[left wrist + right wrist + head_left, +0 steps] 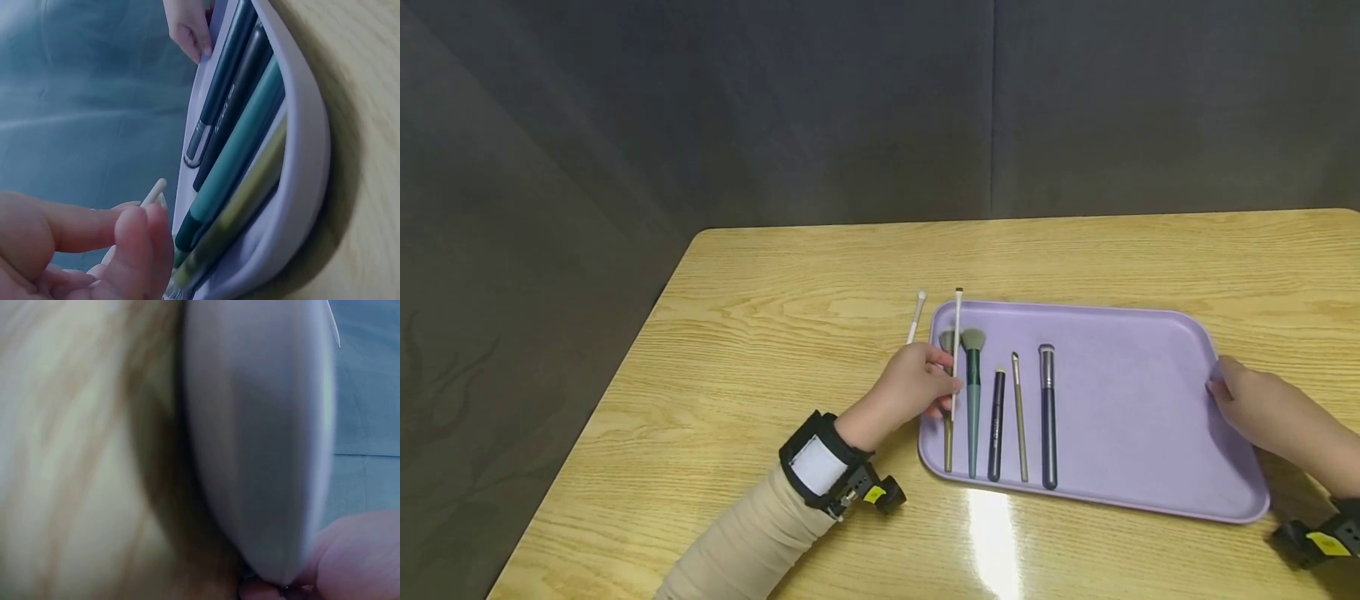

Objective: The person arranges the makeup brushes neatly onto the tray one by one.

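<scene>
My left hand (pixel 917 382) pinches a thin white makeup brush (pixel 957 321) with a small dark tip, held upright over the left side of the lilac tray (pixel 1135 400). In the left wrist view, the end of its handle (pixel 154 192) pokes out between thumb and fingers. At the tray's right edge my right hand (pixel 1262 408) grips the rim, thumb on top. Beneath the left hand lies a brush with an olive handle (pixel 948 450), partly covered. Beside it are a green brush (pixel 973 400), a short black brush (pixel 997 425), a slim gold-brown brush (pixel 1019 417) and a dark blue brush (pixel 1048 417).
Another white brush (pixel 916 317) lies on the wooden table (pixel 737 350) just left of the tray, its lower part hidden by the left hand. A dark cloth (pixel 850 117) hangs behind the table's far edge. The tray has a raised rim.
</scene>
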`<action>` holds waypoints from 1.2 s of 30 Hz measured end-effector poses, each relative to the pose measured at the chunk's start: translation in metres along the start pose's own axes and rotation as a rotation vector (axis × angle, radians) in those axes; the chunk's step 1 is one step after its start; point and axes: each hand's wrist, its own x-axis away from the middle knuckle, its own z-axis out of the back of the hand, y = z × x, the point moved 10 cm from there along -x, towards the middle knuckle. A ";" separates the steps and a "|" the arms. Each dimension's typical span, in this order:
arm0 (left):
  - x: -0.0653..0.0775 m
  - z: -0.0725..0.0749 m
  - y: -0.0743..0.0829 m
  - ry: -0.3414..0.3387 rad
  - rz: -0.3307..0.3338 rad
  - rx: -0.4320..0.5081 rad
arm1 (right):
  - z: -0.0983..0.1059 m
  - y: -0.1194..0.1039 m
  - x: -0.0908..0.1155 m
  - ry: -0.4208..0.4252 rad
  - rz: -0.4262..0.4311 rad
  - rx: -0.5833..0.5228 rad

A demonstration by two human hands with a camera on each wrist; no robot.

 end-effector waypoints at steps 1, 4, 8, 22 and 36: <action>0.000 -0.002 0.000 -0.004 0.001 0.011 | 0.000 0.000 0.000 0.001 0.000 -0.001; 0.000 -0.006 0.000 -0.017 0.006 0.023 | 0.000 0.000 -0.001 0.000 -0.002 -0.007; 0.001 -0.010 0.000 -0.031 0.014 0.038 | 0.000 0.000 0.000 -0.007 -0.007 -0.009; 0.005 -0.027 0.001 -0.075 0.002 -0.018 | -0.004 0.004 -0.001 -0.034 -0.016 -0.010; 0.006 -0.046 0.002 -0.114 0.004 -0.016 | -0.004 0.002 0.000 -0.036 -0.003 -0.018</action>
